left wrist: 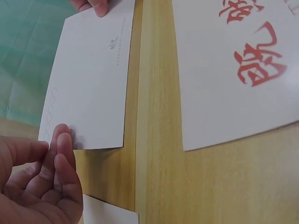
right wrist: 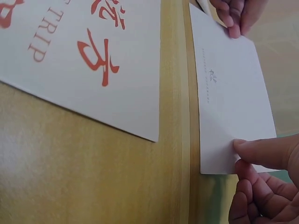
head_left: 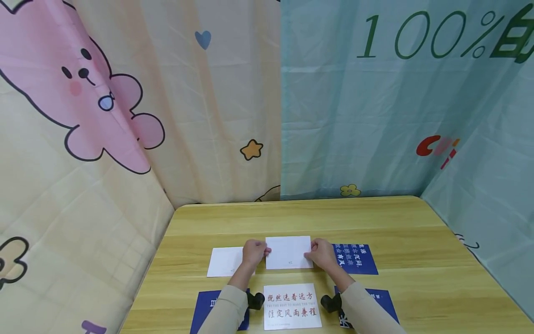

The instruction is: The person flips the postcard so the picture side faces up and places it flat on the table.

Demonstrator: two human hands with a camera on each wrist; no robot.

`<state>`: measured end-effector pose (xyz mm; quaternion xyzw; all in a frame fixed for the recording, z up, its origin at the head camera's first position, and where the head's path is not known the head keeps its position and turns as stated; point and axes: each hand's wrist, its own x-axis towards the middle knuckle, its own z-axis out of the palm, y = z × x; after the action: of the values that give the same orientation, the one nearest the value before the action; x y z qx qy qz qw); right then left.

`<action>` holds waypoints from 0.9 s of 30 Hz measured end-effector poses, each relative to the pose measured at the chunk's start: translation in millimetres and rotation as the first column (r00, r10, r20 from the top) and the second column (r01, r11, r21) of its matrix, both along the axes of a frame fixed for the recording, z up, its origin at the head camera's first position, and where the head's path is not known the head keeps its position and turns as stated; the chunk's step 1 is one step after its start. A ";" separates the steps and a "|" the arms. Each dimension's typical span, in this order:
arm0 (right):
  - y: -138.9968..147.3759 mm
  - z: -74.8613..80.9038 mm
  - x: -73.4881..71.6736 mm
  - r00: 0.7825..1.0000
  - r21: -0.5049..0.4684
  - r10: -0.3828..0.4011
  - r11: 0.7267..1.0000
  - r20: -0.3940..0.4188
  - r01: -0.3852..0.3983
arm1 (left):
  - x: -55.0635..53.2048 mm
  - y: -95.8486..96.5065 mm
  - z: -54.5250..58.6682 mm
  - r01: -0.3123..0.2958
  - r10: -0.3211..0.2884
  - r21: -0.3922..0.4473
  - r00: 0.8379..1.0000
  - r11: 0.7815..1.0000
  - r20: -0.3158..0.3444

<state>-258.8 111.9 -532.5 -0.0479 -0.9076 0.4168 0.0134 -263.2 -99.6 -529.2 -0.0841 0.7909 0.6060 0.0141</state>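
Note:
A white postcard (head_left: 289, 253), blank but for small print and a row of circles, is held between both hands near the middle of the table. My left hand (head_left: 253, 253) pinches its left edge near a corner, thumb and fingertips together in the left wrist view. On the opposite edge my right hand (right wrist: 268, 179) pinches it, thumb on the printed face and fingers beneath. Nearer to me lies a white card with red lettering (head_left: 292, 306). Partly behind my left hand is another white card (head_left: 225, 261); a blue card with white writing (head_left: 356, 259) lies beside my right hand.
Two more blue cards lie nearer to me, one at the left (head_left: 203, 308) and one at the right (head_left: 381, 301), each partly covered by a sleeve. The wooden table (head_left: 300, 215) ends at hanging printed curtains (head_left: 354, 116) behind and at both sides.

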 end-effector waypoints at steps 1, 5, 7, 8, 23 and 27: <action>-0.2 0.1 -0.2 1.000 -0.006 -0.006 1.000 0.004 0.006 | 0.1 -0.3 0.4 -0.002 0.002 0.002 1.000 1.000 -0.003; 0.1 -1.4 -1.2 1.000 -0.008 -0.011 1.000 0.005 0.011 | -0.2 -1.7 2.6 0.002 -0.001 0.018 1.000 1.000 -0.010; 0.1 -1.3 -1.5 1.000 -0.014 -0.009 1.000 0.005 0.009 | -0.5 -2.9 2.9 0.006 -0.006 0.019 1.000 1.000 -0.016; 0.2 -1.5 -1.9 1.000 -0.015 -0.007 1.000 0.003 0.007 | -0.7 -3.5 2.9 0.008 -0.008 0.021 1.000 1.000 -0.019; 2.8 -1.0 -4.8 0.998 -0.139 0.026 0.990 -0.055 -0.034 | -3.9 -9.8 -0.5 0.001 0.001 0.041 0.998 0.999 -0.057; 3.9 -1.1 -7.3 0.998 -0.203 0.034 0.978 -0.045 -0.042 | -4.5 -11.4 -1.3 0.011 -0.008 0.048 0.998 0.999 -0.064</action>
<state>-266.1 115.9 -533.7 -0.0229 -0.8603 0.5089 0.0192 -267.7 -111.0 -530.5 -0.0607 0.7763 0.6274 -0.0063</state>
